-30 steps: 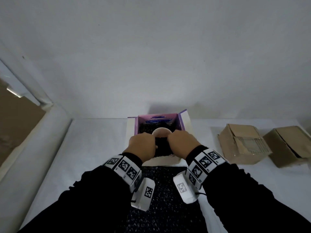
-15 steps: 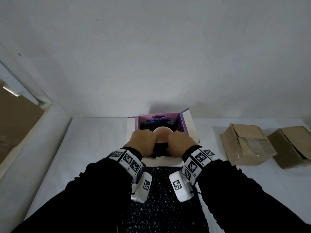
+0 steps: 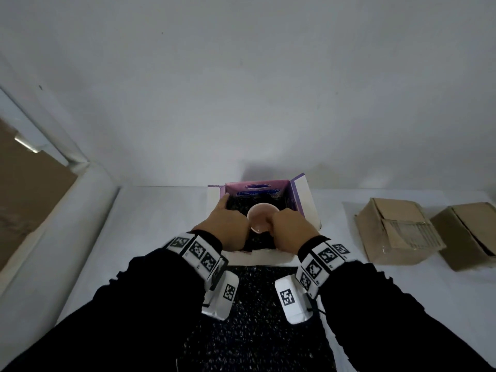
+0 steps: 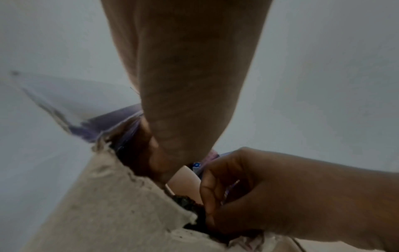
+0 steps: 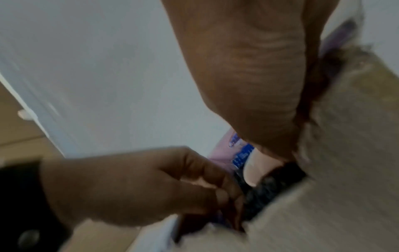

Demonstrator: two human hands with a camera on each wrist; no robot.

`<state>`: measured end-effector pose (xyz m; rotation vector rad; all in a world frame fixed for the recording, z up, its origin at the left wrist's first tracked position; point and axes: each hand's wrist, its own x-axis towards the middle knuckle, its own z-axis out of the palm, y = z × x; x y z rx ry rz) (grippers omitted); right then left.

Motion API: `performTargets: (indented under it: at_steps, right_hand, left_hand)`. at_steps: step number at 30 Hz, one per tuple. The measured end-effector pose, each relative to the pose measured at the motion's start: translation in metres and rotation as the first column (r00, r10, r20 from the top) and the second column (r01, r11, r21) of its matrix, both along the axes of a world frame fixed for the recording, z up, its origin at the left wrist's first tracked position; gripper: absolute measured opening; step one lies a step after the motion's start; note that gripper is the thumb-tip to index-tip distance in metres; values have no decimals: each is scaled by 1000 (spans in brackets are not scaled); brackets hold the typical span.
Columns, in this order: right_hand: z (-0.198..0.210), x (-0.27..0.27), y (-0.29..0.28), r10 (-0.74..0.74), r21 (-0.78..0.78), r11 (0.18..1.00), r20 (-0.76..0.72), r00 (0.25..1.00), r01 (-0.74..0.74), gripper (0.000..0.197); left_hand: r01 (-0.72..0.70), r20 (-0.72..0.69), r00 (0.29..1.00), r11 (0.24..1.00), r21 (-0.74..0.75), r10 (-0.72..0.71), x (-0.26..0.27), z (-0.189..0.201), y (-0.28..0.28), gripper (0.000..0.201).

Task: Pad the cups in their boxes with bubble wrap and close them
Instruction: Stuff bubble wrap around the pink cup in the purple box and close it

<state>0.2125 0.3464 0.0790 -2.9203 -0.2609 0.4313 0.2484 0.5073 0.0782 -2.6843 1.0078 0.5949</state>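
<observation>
An open purple-and-white box (image 3: 306,200) stands at the middle of the white table. Inside it a pink cup (image 3: 261,216) sits upright in black bubble wrap (image 3: 241,204). The same wrap runs out over the near edge as a long sheet (image 3: 255,312) towards me. My left hand (image 3: 229,220) is at the cup's left; its index finger reaches the box's back left corner, and the other fingers curl into the wrap (image 5: 259,191). My right hand (image 3: 280,224) is at the cup's right, fingers curled on the wrap (image 4: 194,206) by the near wall. Both sets of fingertips are hidden inside the box.
Two brown cardboard boxes (image 3: 397,232) (image 3: 468,233) lie on the table at the right, the nearer one with clear plastic over its top. A white wall rises just behind the open box. A raised white ledge (image 3: 53,237) borders the table's left side.
Both hands have pushed forward and down into the box beside the cup. My left index finger has stretched out to the back left corner. More of the cup's rim shows.
</observation>
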Motion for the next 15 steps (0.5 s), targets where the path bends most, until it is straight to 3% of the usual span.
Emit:
performTargets:
  at_steps: [4,6,10,13,15]
  right_hand:
    - [10,-3,-7,12,42,999,-188,982,-4,19]
    - [6,-1,-7,-39,47,997,-288,957,55,26]
    - [6,-3,-1,-75,44,994,-366,927,98,18]
    - [6,-11,-2,-26,83,995,-271,962,50,23]
    - [1,-22,-9,20,130,991,-33,999,-15,24]
  left_hand:
    - [-48,-160,987,984,-172,20,-5,-3,6,30]
    - [-47,-227,974,992,-117,20,-6,0,7,35]
    - [24,-263,965,996,90,0,-9,0,-3,42]
    - [-22,-217,976,999,44,31,-17,-2,-4,42]
    - [-43,-77,996,993,-109,35,-24,-3,3,38]
